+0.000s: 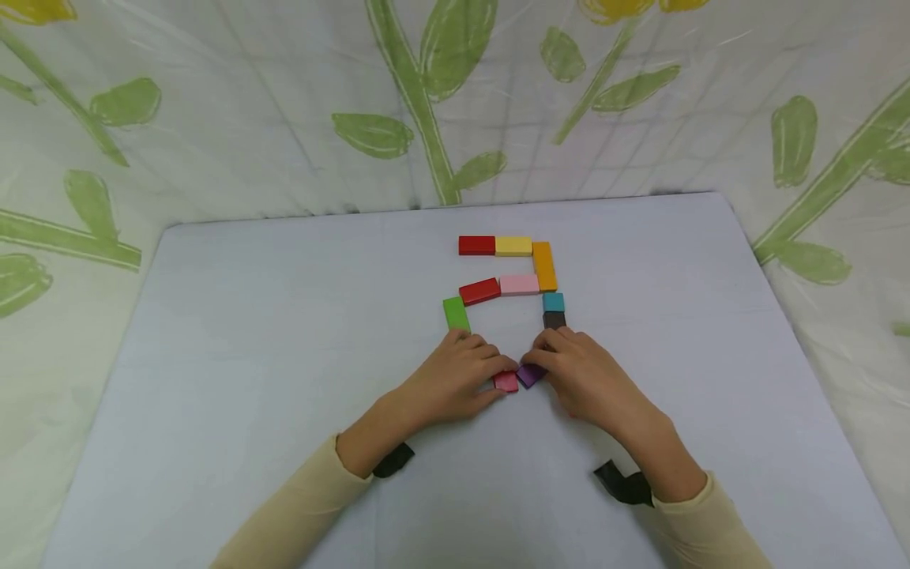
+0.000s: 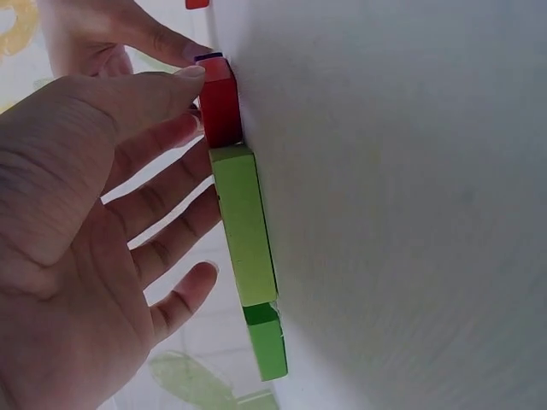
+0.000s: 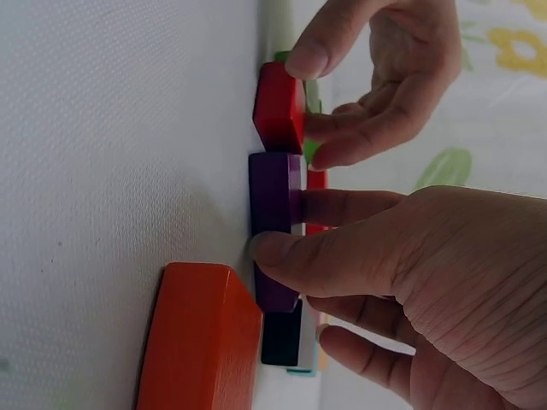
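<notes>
My left hand (image 1: 455, 378) pinches a small red block (image 1: 505, 382) between thumb and fingers on the white table. My right hand (image 1: 586, 375) pinches a purple block (image 3: 273, 196), whose end meets the red block at an angle. In the left wrist view, a light green block (image 2: 244, 226) touches the red block, and a darker green block (image 2: 268, 346) follows it. A black block (image 1: 554, 319) and a teal block (image 1: 553, 302) stand beyond my right fingers. An orange-red block (image 3: 192, 342) lies near my right thumb; in the head view it is hidden.
Farther back, a line of blocks runs through green (image 1: 457, 314), red (image 1: 479, 291), pink (image 1: 519, 284), orange (image 1: 544, 267), yellow (image 1: 513, 246) and another red (image 1: 477, 245). A leaf-patterned sheet (image 1: 284, 118) hangs behind the table edge. Dark straps (image 1: 626, 486) are at both wrists.
</notes>
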Demonstrator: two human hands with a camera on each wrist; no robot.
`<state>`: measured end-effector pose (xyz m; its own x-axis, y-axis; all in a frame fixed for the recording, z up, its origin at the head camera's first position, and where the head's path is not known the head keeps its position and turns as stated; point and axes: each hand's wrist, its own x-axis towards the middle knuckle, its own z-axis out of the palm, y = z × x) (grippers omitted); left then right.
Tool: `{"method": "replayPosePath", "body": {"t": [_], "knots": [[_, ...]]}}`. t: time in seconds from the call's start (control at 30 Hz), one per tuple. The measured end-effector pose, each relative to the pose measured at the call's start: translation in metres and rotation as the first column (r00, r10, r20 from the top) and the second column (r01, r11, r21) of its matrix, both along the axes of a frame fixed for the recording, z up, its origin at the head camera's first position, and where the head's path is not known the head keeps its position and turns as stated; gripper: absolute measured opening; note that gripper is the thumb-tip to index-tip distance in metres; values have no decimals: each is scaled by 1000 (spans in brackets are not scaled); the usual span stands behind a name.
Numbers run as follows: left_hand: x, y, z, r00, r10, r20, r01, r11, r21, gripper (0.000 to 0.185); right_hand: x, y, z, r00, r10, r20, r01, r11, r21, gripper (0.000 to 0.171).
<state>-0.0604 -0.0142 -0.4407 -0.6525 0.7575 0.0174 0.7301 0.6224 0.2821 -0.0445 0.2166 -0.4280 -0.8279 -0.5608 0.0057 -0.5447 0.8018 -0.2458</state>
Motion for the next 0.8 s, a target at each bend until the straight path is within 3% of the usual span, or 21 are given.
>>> {"method": "replayPosePath", "body": {"t": [0.13,0.4,0.6,0.8], "knots": [[-2,-3,2,1000,22,12,-22,1000,21,41,-1,2,2,1000,2,20,-2,1000,-8,32],[-22,-20,5,975,220,37,-221,975,39,55,-3,14,9,996,-39,82,44,997,-70,42],[-29,-27,2,964,229,135,-228,973,-18,66,-5,21,11,994,-67,82,75,992,-102,36],[-29,-25,-1,956,240,167,-235,971,-49,68,-6,26,12,988,-113,105,123,987,-101,35]]}}
